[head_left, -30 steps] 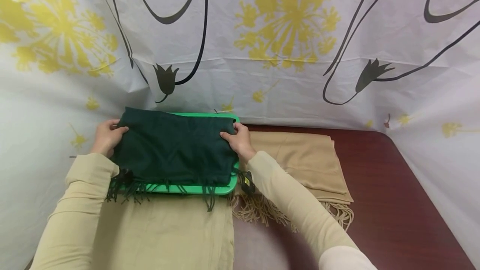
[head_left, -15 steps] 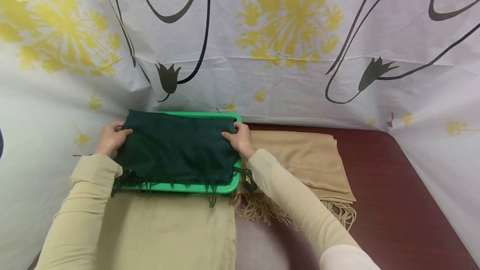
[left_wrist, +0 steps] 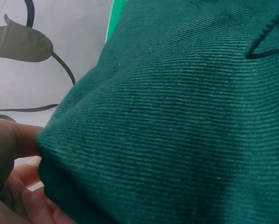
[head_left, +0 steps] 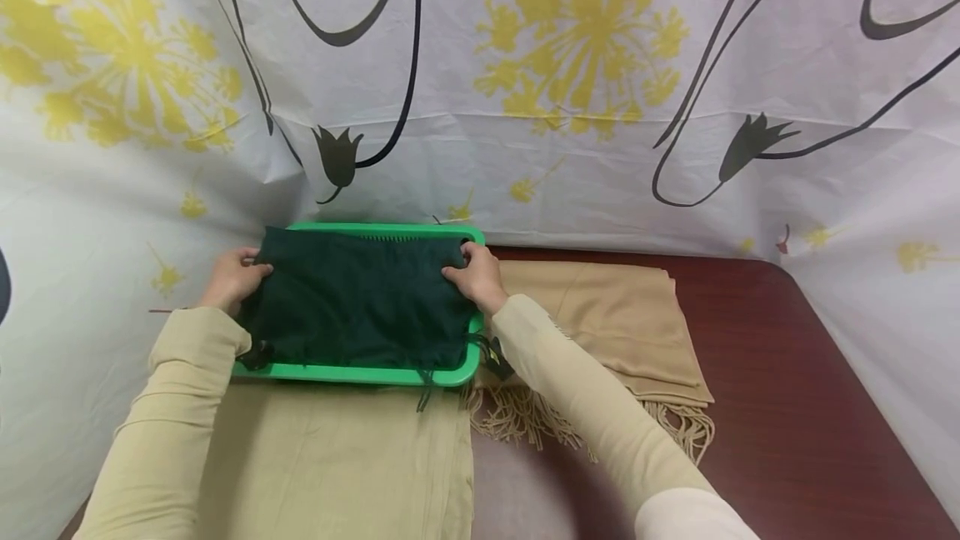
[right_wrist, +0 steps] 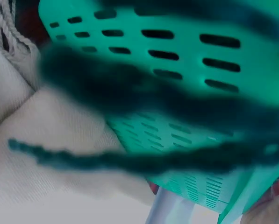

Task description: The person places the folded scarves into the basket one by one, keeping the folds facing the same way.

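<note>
A folded dark green fringed scarf (head_left: 360, 298) lies in a green plastic basket (head_left: 352, 373), mostly within its rim. My left hand (head_left: 231, 280) pinches the scarf's left edge, thumb on top. In the left wrist view its fingers (left_wrist: 27, 140) meet the ribbed edge of the cloth. My right hand (head_left: 478, 277) pinches the opposite edge near the basket's back right corner. Blurred fringe strands (right_wrist: 130, 161) cross the slotted basket wall (right_wrist: 176, 133) in the right wrist view. One tuft of fringe hangs over the front rim.
Right of the basket, a folded tan scarf (head_left: 607, 323) with a fringe lies on the dark red-brown table (head_left: 795, 407). Beige cloth (head_left: 337, 457) is spread in front. Flower-printed white sheeting (head_left: 450, 173) stands behind and along both sides.
The green scarf has settled lower into the basket, and most of its fringe has slipped inside the front rim. My left hand has moved slightly right; more of the back rim shows.
</note>
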Available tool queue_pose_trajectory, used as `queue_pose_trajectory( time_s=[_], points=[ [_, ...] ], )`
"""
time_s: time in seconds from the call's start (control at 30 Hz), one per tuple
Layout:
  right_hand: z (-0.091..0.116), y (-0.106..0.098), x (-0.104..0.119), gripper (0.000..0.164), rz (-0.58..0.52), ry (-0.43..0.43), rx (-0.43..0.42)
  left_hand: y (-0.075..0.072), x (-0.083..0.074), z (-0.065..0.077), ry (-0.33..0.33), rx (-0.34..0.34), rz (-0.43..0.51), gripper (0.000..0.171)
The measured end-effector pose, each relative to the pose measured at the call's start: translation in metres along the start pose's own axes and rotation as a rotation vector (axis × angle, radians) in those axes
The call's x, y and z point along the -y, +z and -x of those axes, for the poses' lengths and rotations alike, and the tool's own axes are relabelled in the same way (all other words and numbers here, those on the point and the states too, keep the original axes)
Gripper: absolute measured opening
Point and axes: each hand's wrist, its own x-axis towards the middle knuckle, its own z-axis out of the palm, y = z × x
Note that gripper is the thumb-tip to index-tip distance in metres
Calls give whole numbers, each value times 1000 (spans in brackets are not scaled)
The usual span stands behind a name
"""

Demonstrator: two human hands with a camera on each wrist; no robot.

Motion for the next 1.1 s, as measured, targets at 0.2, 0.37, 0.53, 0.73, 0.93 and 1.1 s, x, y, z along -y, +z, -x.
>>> queue_pose_trajectory(
  time_s=[0.2,0.37,0.53,0.73,0.93,1.1],
  points=[
    [2,1,3,20,21,31,67,1,-1,0,-9,1,-89,50],
    [2,0,4,23,39,32,88,4,-1,-2,-14,-19,-140,46],
    [0,-1,4,33,71,28,112,3,3,-5,-19,-1,-172,46],
    [-2,-1,4,33,96,7,119,1,2,-6,-13,68,-215,46],
    [-3,0,1,29,117,-12,116,0,0,-5,-8,110,-217,46],
    [-2,1,3,17,143,-50,110,1,4,-7,-15,120,-223,46]
  ],
)
